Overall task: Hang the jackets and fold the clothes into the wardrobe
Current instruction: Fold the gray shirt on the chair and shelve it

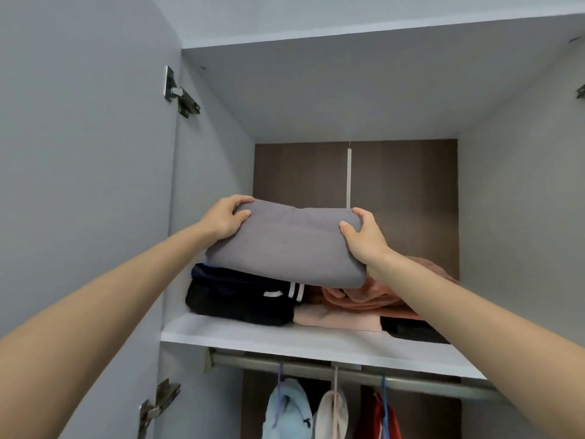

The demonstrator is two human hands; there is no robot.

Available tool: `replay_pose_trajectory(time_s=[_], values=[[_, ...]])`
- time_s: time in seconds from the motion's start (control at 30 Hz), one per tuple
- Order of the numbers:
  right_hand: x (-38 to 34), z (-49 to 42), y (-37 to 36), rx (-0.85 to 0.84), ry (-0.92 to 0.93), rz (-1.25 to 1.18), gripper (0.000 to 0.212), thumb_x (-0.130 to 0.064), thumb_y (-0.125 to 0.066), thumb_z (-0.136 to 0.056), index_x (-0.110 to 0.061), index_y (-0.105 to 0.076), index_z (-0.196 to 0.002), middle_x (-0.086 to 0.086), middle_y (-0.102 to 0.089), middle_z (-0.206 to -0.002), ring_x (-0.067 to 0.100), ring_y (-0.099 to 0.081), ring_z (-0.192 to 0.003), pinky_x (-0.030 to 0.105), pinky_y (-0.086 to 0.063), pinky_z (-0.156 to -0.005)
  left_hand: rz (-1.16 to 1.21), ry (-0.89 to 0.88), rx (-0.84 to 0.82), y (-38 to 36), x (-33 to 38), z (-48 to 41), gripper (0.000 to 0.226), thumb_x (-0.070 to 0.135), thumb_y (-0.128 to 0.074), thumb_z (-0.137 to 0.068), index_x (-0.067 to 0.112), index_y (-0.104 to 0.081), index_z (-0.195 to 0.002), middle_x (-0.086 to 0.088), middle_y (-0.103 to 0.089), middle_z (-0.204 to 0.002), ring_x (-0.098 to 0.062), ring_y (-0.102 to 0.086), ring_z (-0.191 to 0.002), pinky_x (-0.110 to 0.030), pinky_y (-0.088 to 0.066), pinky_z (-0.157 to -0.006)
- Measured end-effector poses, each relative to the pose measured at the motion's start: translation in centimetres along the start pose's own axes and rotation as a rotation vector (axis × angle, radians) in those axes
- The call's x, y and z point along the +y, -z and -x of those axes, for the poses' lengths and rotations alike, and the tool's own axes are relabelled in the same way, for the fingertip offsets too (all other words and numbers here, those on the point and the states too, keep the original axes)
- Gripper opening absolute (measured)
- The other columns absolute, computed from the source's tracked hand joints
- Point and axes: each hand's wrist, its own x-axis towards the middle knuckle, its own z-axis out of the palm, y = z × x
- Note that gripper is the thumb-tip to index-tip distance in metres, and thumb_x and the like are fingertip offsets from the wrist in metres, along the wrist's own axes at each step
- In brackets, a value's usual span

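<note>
A folded grey garment [285,242] is held up at the wardrobe's top compartment, just above the clothes on the white shelf [240,335]. My left hand [223,218] grips its far left corner, thumb on the near face. My right hand [364,237] grips its right end the same way. Under it lie a folded black garment with white stripes [240,296], a salmon-pink one [357,301], a pale pink one [335,320] and a dark one [411,332] at the right.
Below the shelf runs a metal rail [316,367] with three hanging jackets: light blue [288,410], cream [332,413] and red [380,416]. The open grey door [85,185] stands at the left with its hinges [180,93]. Free height remains above the stack.
</note>
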Motion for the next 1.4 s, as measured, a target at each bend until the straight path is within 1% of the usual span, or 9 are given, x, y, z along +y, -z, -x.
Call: replay_pose_trajectory(time_s=[0.13, 0.3, 0.43, 0.6, 0.7, 0.8, 1.0, 1.17, 1.4], values=[[1.1, -4.6, -4.6, -0.028, -0.05, 0.013, 0.05, -0.028, -0.041, -0.103, -0.022, -0.026, -0.15, 0.007, -0.038, -0.149, 0.029, -0.041, -0.132, 0.034, -0.034, -0.105, -0.177, 0.008, -0.034, -0.1, -3.6, -5.2, 0.038, 0.008, -0.04, -0.101, 0.012, -0.052, -0.137, -0.01, -0.05, -0.141, -0.026, -0.045, -0.131, -0.027, -0.031, -0.105], [2.5, -9.4, -9.7, -0.055, -0.102, 0.046, 0.049, -0.023, -0.037, -0.104, -0.016, -0.025, -0.152, 0.009, -0.034, -0.153, 0.029, -0.038, -0.136, 0.034, -0.032, -0.109, -0.387, 0.036, -0.096, -0.5, -8.4, -10.1, 0.041, 0.008, -0.034, -0.102, 0.018, -0.05, -0.138, -0.013, -0.051, -0.14, -0.032, -0.047, -0.128, -0.041, -0.037, -0.107], [3.6, -11.6, -12.9, -0.089, -0.128, 0.13, 0.05, -0.023, -0.037, -0.104, -0.013, -0.024, -0.152, 0.011, -0.033, -0.153, 0.03, -0.036, -0.138, 0.034, -0.031, -0.112, -0.55, 0.033, -0.141, -1.6, -11.7, -11.7, 0.042, 0.009, -0.035, -0.1, 0.021, -0.05, -0.138, -0.013, -0.054, -0.137, -0.03, -0.051, -0.125, -0.041, -0.039, -0.105], [4.4, -12.1, -14.7, -0.228, -0.196, 0.663, 0.046, -0.028, -0.029, -0.105, -0.009, -0.034, -0.146, 0.017, -0.029, -0.153, 0.036, -0.035, -0.136, 0.033, -0.03, -0.108, -0.934, 0.006, -0.263, -4.1, -13.2, -11.1, 0.032, 0.027, -0.047, -0.1, 0.02, -0.06, -0.129, -0.011, -0.05, -0.133, -0.029, -0.053, -0.12, -0.036, -0.043, -0.096], [3.4, -12.2, -14.4, -0.223, -0.073, 0.898, 0.046, -0.038, -0.035, -0.101, -0.02, -0.037, -0.144, 0.014, -0.018, -0.153, 0.036, -0.022, -0.138, 0.043, -0.029, -0.107, -0.839, -0.002, -0.194, -4.4, -12.6, -11.3, 0.031, 0.029, -0.047, -0.1, 0.017, -0.061, -0.125, -0.009, -0.053, -0.13, -0.029, -0.053, -0.118, -0.037, -0.045, -0.094], [2.4, -12.5, -15.5, -0.291, 0.102, 0.854, 0.049, -0.043, -0.034, -0.099, -0.033, -0.032, -0.147, 0.006, -0.03, -0.154, 0.033, -0.025, -0.14, 0.045, -0.028, -0.112, -0.589, -0.011, -0.201, -5.1, -11.5, -11.6, 0.035, 0.034, -0.042, -0.101, 0.011, -0.064, -0.117, -0.013, -0.062, -0.122, -0.032, -0.056, -0.112, -0.04, -0.046, -0.094], [4.1, -11.8, -19.0, -0.552, -0.005, 0.951, 0.051, -0.038, -0.021, -0.102, -0.023, -0.035, -0.149, 0.005, -0.035, -0.154, 0.029, -0.037, -0.136, 0.045, -0.029, -0.113, -0.513, 0.127, -0.445, -8.6, -13.1, -10.3, 0.047, 0.045, -0.03, -0.102, 0.021, -0.053, -0.136, -0.006, -0.05, -0.143, -0.028, -0.047, -0.128, -0.04, -0.037, -0.108], [3.7, -10.9, -18.7, -0.475, -0.019, 0.919, 0.048, -0.039, -0.026, -0.101, -0.025, -0.043, -0.144, 0.005, -0.045, -0.147, 0.029, -0.043, -0.131, 0.046, -0.032, -0.11, -0.48, 0.145, -0.429, -8.5, -13.3, -10.2, 0.045, 0.043, -0.03, -0.102, 0.024, -0.051, -0.138, -0.004, -0.05, -0.143, -0.027, -0.046, -0.128, -0.042, -0.037, -0.108], [1.5, -9.7, -14.7, -0.221, 0.132, 0.73, 0.039, -0.034, -0.044, -0.097, -0.027, -0.052, -0.135, 0.001, -0.057, -0.136, 0.026, -0.053, -0.123, 0.039, -0.043, -0.102, -0.432, 0.034, -0.148, -6.3, -10.1, -8.5, 0.044, 0.032, -0.039, -0.101, 0.025, -0.039, -0.145, -0.009, -0.05, -0.141, -0.029, -0.047, -0.128, -0.041, -0.042, -0.103]])
